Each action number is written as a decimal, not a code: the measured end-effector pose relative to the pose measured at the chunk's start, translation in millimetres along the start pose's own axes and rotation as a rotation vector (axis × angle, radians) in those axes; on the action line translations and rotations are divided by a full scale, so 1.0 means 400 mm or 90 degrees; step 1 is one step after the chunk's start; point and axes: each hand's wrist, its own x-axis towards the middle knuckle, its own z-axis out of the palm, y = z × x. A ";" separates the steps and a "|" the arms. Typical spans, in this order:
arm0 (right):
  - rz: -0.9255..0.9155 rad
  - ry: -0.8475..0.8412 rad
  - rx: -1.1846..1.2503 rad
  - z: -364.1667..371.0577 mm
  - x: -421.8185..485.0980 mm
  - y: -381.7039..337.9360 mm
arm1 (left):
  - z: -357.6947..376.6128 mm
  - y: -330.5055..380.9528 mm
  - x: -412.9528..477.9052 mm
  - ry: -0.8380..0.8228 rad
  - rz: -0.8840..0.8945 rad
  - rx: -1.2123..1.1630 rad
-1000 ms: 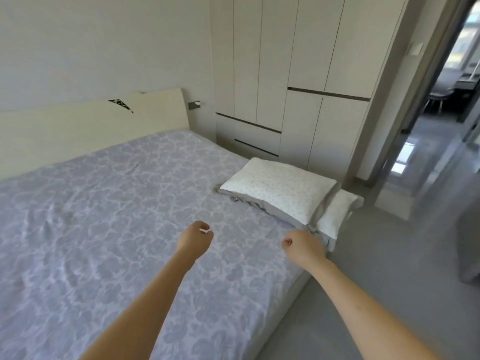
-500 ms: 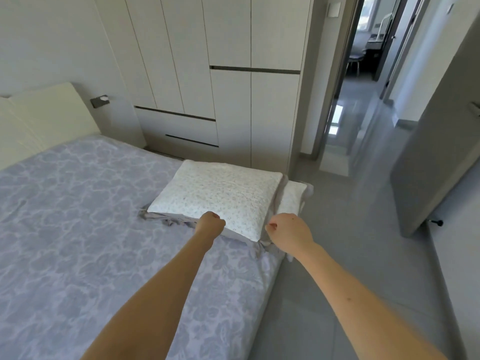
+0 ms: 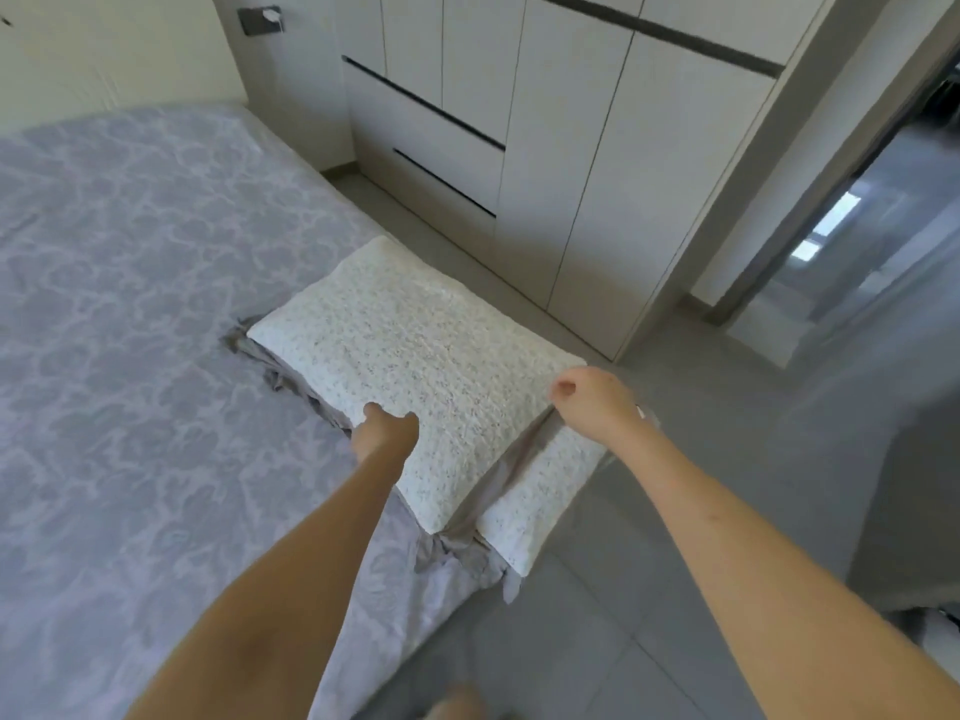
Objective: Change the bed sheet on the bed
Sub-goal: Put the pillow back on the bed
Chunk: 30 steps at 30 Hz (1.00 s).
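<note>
A lavender patterned bed sheet [image 3: 130, 356] covers the bed. Two white speckled pillows lie stacked at the bed's right edge, the top pillow [image 3: 415, 345] over the lower pillow [image 3: 540, 491], with a crumpled grey cloth [image 3: 498, 475] between and under them. My left hand [image 3: 385, 427] grips the near long edge of the top pillow. My right hand [image 3: 597, 402] is curled at that pillow's right corner, over the gap between the two pillows. I cannot tell whether it holds the pillow.
A white wardrobe [image 3: 571, 174] with drawers stands close behind the pillows, with a narrow strip of grey floor [image 3: 623, 589] beside the bed. An open doorway [image 3: 857, 226] lies at the right. The headboard [image 3: 104, 54] is at the upper left.
My view has swung right and down from the bed's middle to the pillows. Both hands, fisted above the sheet before, have reached the top pillow, left at its near edge, right at its corner.
</note>
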 end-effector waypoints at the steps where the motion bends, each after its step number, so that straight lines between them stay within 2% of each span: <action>1: 0.003 -0.009 -0.014 0.003 0.062 0.015 | 0.017 0.013 0.028 0.005 -0.015 -0.007; 6: 0.008 -0.136 -0.069 0.047 0.346 0.066 | 0.089 0.053 0.259 0.037 -0.169 0.001; 9: 0.003 -0.170 -0.077 0.097 0.515 0.092 | 0.147 0.056 0.401 0.078 -0.256 -0.002; 16: 0.013 -0.209 -0.090 0.284 0.868 0.119 | 0.231 0.126 0.632 0.242 -0.344 0.001; 20: 0.022 -0.271 0.027 0.356 0.955 0.084 | 0.237 0.125 0.708 0.365 -0.356 -0.054; 22: 0.010 -0.258 0.016 0.391 0.971 0.063 | 0.240 0.124 0.717 0.394 -0.341 -0.047; 26: -0.007 -0.159 -0.024 0.429 0.961 0.065 | 0.242 0.142 0.705 0.445 -0.308 -0.060; 30: -0.116 -0.095 -0.001 0.376 0.950 0.070 | 0.218 0.213 0.660 0.465 -0.259 -0.030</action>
